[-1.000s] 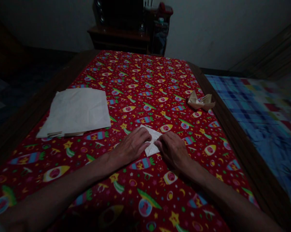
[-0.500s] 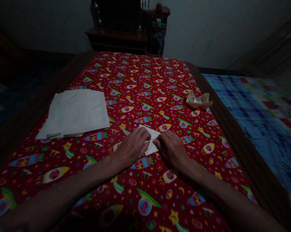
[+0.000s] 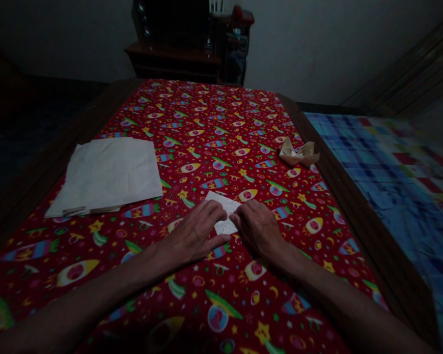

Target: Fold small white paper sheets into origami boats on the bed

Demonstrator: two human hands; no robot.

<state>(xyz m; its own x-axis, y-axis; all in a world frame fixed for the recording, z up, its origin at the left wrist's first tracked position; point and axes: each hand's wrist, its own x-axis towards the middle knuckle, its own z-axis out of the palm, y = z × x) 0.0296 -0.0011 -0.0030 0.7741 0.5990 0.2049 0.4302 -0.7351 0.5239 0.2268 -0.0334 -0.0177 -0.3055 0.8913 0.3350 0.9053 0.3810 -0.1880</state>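
A small folded piece of white paper [image 3: 226,226] lies on the red patterned tablecloth between my two hands. On its left side rest the curled fingertips of my left hand [image 3: 201,222], with the thumb stretched out apart along the near edge. My right hand [image 3: 260,223] has its thumb and fingers closed on the paper's right edge. Its fingers partly cover that side. To the left sits a stack of larger pale paper sheets [image 3: 113,172]. A folded tan paper shape with raised points [image 3: 298,153] stands at the right edge of the cloth.
The tablecloth [image 3: 192,305] covers a table with dark wooden borders [image 3: 357,221]. Beyond the far end are a wooden cabinet [image 3: 170,55] with a dark screen and a small shelf [image 3: 236,56]. Blue plaid fabric [image 3: 354,147] lies to the right.
My left thumb has moved off the paper toward me, away from the fingers. My right hand keeps its hold. The view has shifted slightly.
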